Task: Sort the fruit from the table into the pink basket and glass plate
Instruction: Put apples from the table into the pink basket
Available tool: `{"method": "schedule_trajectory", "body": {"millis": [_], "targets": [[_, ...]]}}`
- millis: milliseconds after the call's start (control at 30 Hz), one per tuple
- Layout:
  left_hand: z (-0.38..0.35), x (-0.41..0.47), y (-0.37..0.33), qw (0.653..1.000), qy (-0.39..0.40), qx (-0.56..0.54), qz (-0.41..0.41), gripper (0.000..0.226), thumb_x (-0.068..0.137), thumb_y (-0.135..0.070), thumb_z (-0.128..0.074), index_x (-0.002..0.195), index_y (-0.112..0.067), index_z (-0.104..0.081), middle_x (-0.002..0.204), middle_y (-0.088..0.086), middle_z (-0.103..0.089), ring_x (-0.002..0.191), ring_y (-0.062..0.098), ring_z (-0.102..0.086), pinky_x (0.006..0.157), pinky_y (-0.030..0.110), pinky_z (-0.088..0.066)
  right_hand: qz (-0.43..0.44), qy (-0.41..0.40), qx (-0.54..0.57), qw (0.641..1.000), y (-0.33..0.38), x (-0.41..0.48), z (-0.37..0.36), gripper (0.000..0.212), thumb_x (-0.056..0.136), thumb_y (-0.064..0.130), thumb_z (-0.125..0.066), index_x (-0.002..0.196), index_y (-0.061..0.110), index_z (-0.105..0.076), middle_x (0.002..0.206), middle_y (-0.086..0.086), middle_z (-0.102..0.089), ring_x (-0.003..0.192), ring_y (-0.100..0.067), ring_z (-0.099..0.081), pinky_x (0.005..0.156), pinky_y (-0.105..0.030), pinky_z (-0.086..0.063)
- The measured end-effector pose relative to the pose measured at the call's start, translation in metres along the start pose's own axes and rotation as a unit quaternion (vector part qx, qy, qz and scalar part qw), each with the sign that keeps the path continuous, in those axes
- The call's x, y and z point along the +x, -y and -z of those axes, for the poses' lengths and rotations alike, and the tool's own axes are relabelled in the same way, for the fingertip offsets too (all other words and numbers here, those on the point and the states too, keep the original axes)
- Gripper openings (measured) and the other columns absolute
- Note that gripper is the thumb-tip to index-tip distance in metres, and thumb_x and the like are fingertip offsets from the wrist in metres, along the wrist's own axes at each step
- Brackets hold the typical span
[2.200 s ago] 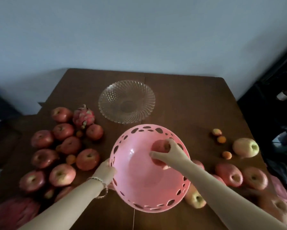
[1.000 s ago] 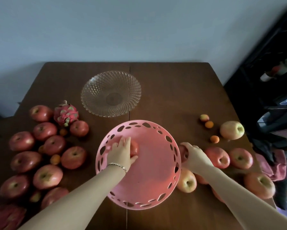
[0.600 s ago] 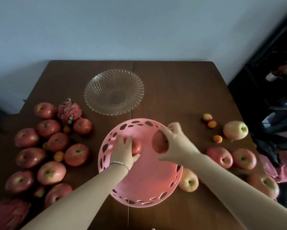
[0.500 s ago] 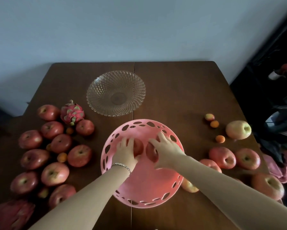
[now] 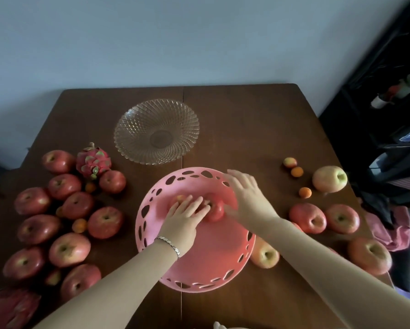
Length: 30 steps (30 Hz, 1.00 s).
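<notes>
The pink basket (image 5: pixel 149 224) stands tilted in the middle of the brown table. Two red apples lie inside it: one (image 5: pixel 216 211) shows between my hands, the other (image 5: pixel 179 198) is mostly hidden under my fingers. My left hand (image 5: pixel 183 218) lies flat on these apples with fingers spread. My right hand (image 5: pixel 248 198) hovers open and empty over the basket's right rim, slightly blurred. The glass plate (image 5: pixel 128 129) sits empty behind the basket. Several red apples (image 5: pixel 105 222) lie at the left, several more (image 5: pixel 307 217) at the right.
A dragon fruit (image 5: pixel 93 162) sits among the left apples, and another (image 5: pixel 9 309) lies at the bottom left corner. A yellowish apple (image 5: pixel 330 178) and small orange fruits (image 5: pixel 305 192) lie at the right. An apple (image 5: pixel 264 254) touches the basket's right side. Dark clutter stands beyond the right edge.
My right hand fetched an apple from the right, set it in the basket beside the first one, let go and is now lifting away to the right. My left hand stayed on the apples.
</notes>
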<state>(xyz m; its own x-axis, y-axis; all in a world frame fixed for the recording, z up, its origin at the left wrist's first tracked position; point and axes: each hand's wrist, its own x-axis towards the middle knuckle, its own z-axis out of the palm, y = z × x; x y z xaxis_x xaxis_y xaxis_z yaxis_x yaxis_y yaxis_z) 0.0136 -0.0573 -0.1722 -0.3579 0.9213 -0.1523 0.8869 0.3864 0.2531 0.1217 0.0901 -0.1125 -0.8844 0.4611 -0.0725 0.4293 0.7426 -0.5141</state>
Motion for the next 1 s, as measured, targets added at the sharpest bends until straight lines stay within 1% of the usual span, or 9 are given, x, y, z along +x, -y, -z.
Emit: {"method": "schedule_trajectory", "body": {"millis": [67, 200, 267, 367, 467, 600, 700, 800, 1000], "targets": [[-0.001, 0.000, -0.001, 1.000, -0.013, -0.016, 0.013, 0.061, 0.088, 0.000, -0.044, 0.142, -0.027, -0.033, 0.155, -0.001, -0.024, 0.145, 0.024, -0.014, 0.117, 0.041, -0.010, -0.031, -0.017, -0.001, 0.999, -0.015, -0.018, 0.032, 0.062, 0.079, 0.004, -0.056, 0.138, 0.015, -0.041, 0.141, -0.006, -0.042, 0.134, -0.024, -0.029, 0.110, -0.028, -0.022], [0.003, 0.000, -0.004, 0.998, 0.054, 0.009, 0.023, 0.063, 0.093, -0.009, -0.039, 0.147, -0.031, -0.015, 0.158, -0.007, -0.002, 0.146, 0.018, 0.004, 0.118, 0.037, 0.001, -0.076, 0.258, -0.187, 0.945, -0.046, -0.058, 0.038, 0.080, 0.079, 0.029, -0.065, 0.146, 0.023, -0.022, 0.150, 0.000, -0.030, 0.145, -0.022, -0.007, 0.118, -0.037, -0.012], [0.005, 0.000, -0.004, 0.998, 0.065, -0.002, 0.027, 0.064, 0.093, -0.010, -0.040, 0.147, -0.032, -0.014, 0.158, -0.008, 0.000, 0.146, 0.016, 0.006, 0.118, 0.036, 0.001, -0.056, 0.319, -0.237, 0.916, -0.052, -0.072, 0.013, 0.094, 0.073, 0.041, -0.071, 0.147, 0.023, -0.017, 0.152, -0.003, -0.028, 0.146, -0.026, -0.003, 0.118, -0.040, -0.005], [0.012, -0.003, -0.004, 0.997, 0.060, -0.034, 0.040, 0.064, 0.092, -0.009, -0.040, 0.146, -0.031, -0.016, 0.158, -0.008, -0.001, 0.146, 0.012, 0.003, 0.119, 0.035, -0.002, -0.017, 0.303, -0.281, 0.911, -0.052, -0.079, -0.014, 0.090, 0.072, 0.038, -0.073, 0.145, 0.021, -0.023, 0.149, -0.007, -0.032, 0.144, -0.028, -0.012, 0.118, -0.038, -0.002], [0.025, -0.008, -0.006, 0.996, 0.032, -0.069, 0.046, 0.063, 0.091, -0.009, -0.043, 0.145, -0.029, -0.019, 0.158, -0.006, -0.004, 0.145, 0.017, -0.008, 0.119, 0.032, -0.007, -0.027, 0.250, -0.273, 0.929, -0.048, -0.081, -0.007, 0.084, 0.068, 0.041, -0.073, 0.140, 0.024, -0.032, 0.138, -0.004, -0.042, 0.134, -0.024, -0.028, 0.115, -0.033, -0.017], [0.047, -0.022, -0.017, 0.982, -0.041, -0.182, 0.028, 0.059, 0.086, -0.007, -0.055, 0.140, -0.024, -0.035, 0.153, -0.002, -0.023, 0.138, 0.017, -0.028, 0.114, 0.030, -0.027, -0.087, 0.185, -0.227, 0.952, -0.026, -0.087, 0.043, 0.085, 0.069, 0.042, -0.069, 0.140, 0.031, -0.024, 0.134, -0.002, -0.034, 0.114, -0.019, -0.043, 0.087, -0.026, -0.044], [0.067, -0.033, -0.039, 0.926, -0.018, -0.374, 0.051, 0.053, 0.080, -0.018, -0.068, 0.120, -0.043, -0.043, 0.132, -0.006, -0.046, 0.120, 0.015, -0.052, 0.100, 0.029, -0.046, -0.107, 0.108, -0.151, 0.977, -0.003, -0.086, 0.072, 0.083, 0.068, 0.046, -0.069, 0.137, 0.038, -0.023, 0.127, 0.003, -0.031, 0.089, -0.013, -0.044, 0.062, -0.019, -0.042], [0.078, -0.037, -0.064, 0.845, 0.051, -0.529, 0.067, 0.053, 0.063, -0.040, -0.076, 0.103, -0.057, -0.046, 0.118, -0.010, -0.056, 0.098, 0.019, -0.067, 0.080, 0.035, -0.058, -0.098, 0.058, -0.016, 0.993, 0.017, -0.080, 0.064, 0.088, 0.060, 0.046, -0.076, 0.134, 0.036, -0.030, 0.120, 0.005, -0.038, 0.095, -0.016, -0.055, 0.074, -0.026, -0.050], [0.070, -0.044, -0.074, 0.837, 0.046, -0.523, 0.152, 0.051, 0.072, -0.023, -0.077, 0.112, -0.035, -0.048, 0.094, -0.013, -0.061, 0.081, 0.005, -0.063, 0.063, 0.013, -0.054, -0.004, 0.107, 0.081, 0.991, 0.038, -0.082, 0.017, 0.101, 0.064, 0.030, -0.081, 0.144, 0.026, -0.020, 0.139, 0.003, -0.034, 0.127, -0.015, -0.042, 0.100, -0.027, -0.042]]}}
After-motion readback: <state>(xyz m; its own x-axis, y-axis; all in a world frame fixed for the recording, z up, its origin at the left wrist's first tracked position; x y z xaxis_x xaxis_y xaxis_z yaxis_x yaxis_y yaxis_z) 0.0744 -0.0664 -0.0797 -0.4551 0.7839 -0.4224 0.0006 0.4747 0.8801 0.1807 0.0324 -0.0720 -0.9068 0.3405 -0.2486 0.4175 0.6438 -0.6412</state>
